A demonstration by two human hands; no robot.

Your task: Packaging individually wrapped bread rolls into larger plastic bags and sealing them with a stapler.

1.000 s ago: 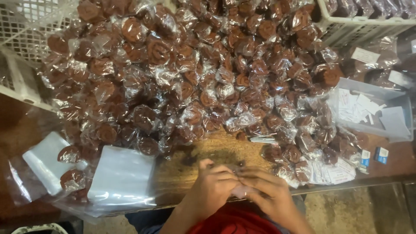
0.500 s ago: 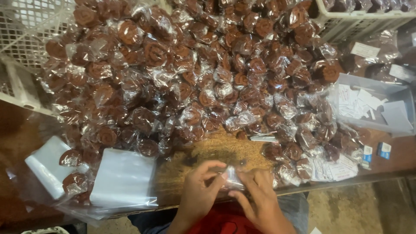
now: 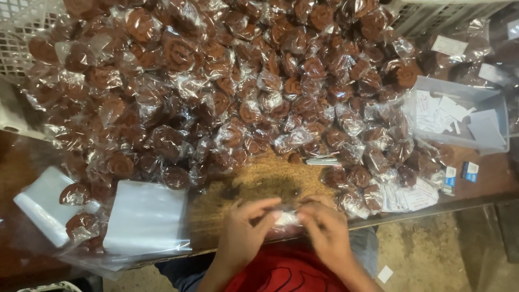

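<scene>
A small clear plastic packet (image 3: 286,219) is pinched between the fingertips of the left hand (image 3: 244,232) and the right hand (image 3: 324,230). Beyond them, a heap of brown round wrapped cookies (image 3: 227,92) is spread; a stack of clear plastic bags (image 3: 146,216) lies left.

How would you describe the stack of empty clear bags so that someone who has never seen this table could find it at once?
Start from the big heap of wrapped brown cookies covering the table. Go to the heap's lower left edge, just left of the person's left hand: the stack of empty clear bags lies there. Unlike the crinkled, filled packets around it, it is flat, square, whitish and holds nothing brown.
</scene>
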